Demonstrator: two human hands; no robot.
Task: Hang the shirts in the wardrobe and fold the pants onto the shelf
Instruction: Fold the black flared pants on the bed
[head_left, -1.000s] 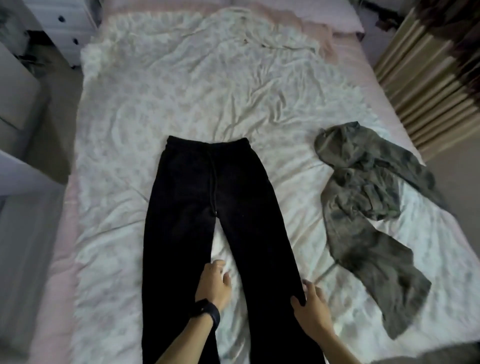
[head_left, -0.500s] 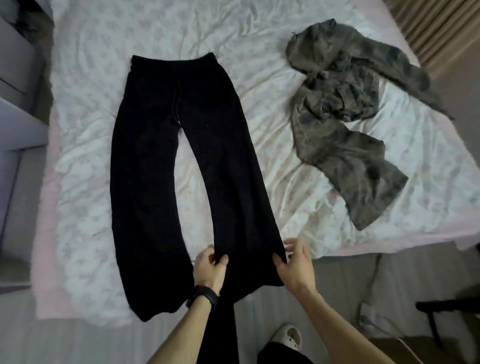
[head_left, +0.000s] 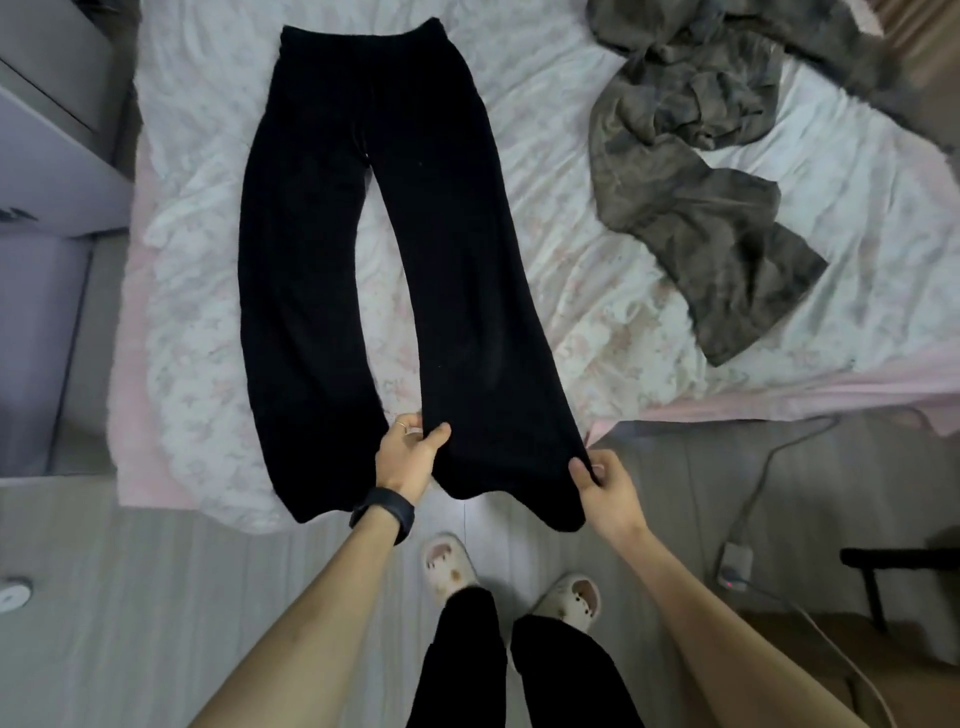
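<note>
Black pants (head_left: 311, 218) lie flat on the bed (head_left: 597, 291), waistband at the far end, both legs reaching past the near edge. My left hand (head_left: 408, 452), with a black band on its wrist, pinches the inner edge of the right leg near the hem. My right hand (head_left: 605, 483) pinches that leg's outer edge. The hem hangs between my hands over the floor. A crumpled camouflage garment (head_left: 696, 171) lies to the right on the bed.
Grey furniture (head_left: 52, 171) stands left of the bed. On the wooden floor at the right lie a cable and a power adapter (head_left: 735, 566), with a dark chair leg (head_left: 893, 561) beyond. My feet in white slippers (head_left: 449, 564) stand just before the bed.
My hands slid down the right pant leg to its hem and took hold of both edges. The view tilted down, so the floor and my feet came into sight.
</note>
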